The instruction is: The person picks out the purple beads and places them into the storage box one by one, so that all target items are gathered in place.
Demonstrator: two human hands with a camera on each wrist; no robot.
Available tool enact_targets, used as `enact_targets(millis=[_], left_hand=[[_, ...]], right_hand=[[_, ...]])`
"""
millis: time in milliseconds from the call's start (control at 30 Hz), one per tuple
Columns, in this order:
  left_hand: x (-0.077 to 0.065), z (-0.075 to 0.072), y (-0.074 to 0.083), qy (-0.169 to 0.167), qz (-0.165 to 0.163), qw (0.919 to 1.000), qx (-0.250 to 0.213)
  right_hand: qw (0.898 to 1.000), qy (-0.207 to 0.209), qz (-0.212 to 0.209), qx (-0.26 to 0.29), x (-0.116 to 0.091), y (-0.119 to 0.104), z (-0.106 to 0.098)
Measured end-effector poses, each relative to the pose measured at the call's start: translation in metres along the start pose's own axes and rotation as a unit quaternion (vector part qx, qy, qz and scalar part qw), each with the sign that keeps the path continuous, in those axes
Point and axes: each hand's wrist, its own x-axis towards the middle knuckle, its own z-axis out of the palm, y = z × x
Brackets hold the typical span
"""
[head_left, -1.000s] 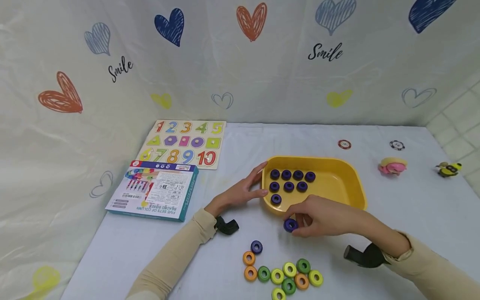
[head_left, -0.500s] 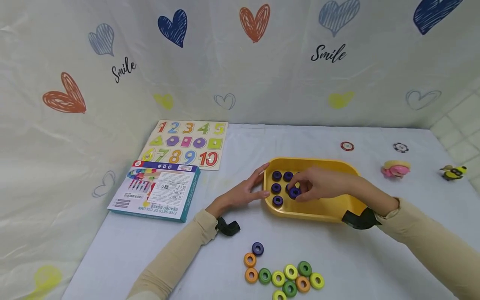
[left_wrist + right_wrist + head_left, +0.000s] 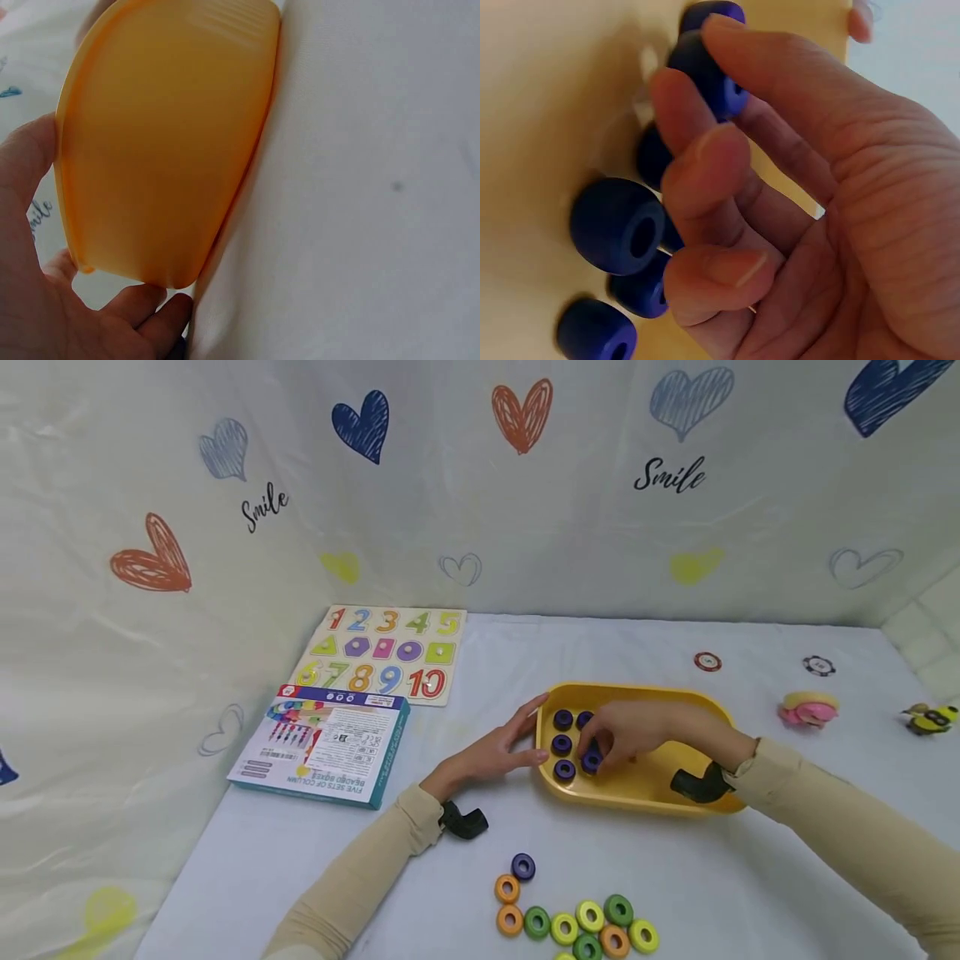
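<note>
My left hand grips the left end of a yellow plastic tray; in the left wrist view thumb and fingers lie around that end. Inside the tray, my right hand pinches a dark purple ring bead between thumb and index finger, low over the floor. The right wrist view shows the pinched bead beside another purple bead. Along the tray's left side stand more purple beads in rows. The right hand hides part of those rows in the head view.
On the cloth nearer me lie a loose purple bead, orange beads, green beads and yellow beads. A number puzzle board and a box are at left. Poker chips and small toys are at right.
My right hand has carried the purple bead from in front of the tray over its near rim, then down beside the other beads. The left hand keeps its place on the tray.
</note>
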Motion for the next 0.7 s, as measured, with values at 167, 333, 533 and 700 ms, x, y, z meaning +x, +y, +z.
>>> enact_targets(millis=[167,333,533,700], left_hand=[[0.000,0.001,-0.001,0.002,0.000,1.0000,0.005],[0.000,0.001,-0.001,0.003,-0.002,1.0000,0.003],[0.000,0.002,-0.002,0.002,0.002,1.0000,0.000],[-0.001,0.000,0.004,-0.002,0.006,1.0000,-0.002]], right_hand=[[0.999,-0.027,0.017,0.017,0.001,0.002,0.004],[0.999,-0.032,0.029,0.034,-0.001,0.004,0.007],[0.999,-0.027,0.024,0.035,-0.004,0.005,0.008],[1.000,0.000,0.021,0.023,-0.012,-0.001,0.002]])
